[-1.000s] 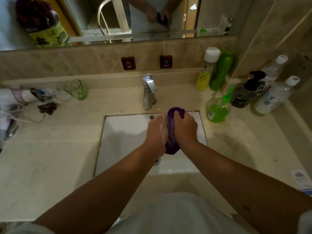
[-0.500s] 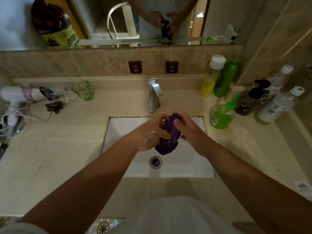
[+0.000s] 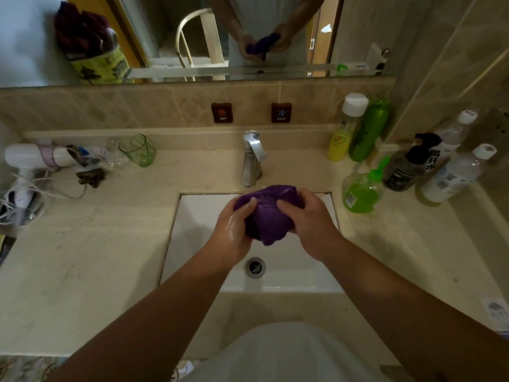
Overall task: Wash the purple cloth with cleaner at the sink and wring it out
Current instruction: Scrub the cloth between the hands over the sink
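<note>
**Cloth opened into a loose bundle over the basin**

While one second ago the purple cloth [image 3: 268, 213] was a tight twist between the fists, now it is spread wider, above the far part of the sink [image 3: 192, 244]. The left hand [image 3: 234, 230] and right hand [image 3: 305, 224] both grip it with curled fingers. I judge this is rubbing, not final wringing. No water runs from the faucet [image 3: 252, 158]. The green cleaner bottle [image 3: 362, 191] stands right, and nothing blocks the hands.

Single head cam, wide-angle, looking forward and down over the sink [image 3: 198, 244] from close above; mirror [image 3: 192, 37] at top (only one view, nothing shared).
</note>
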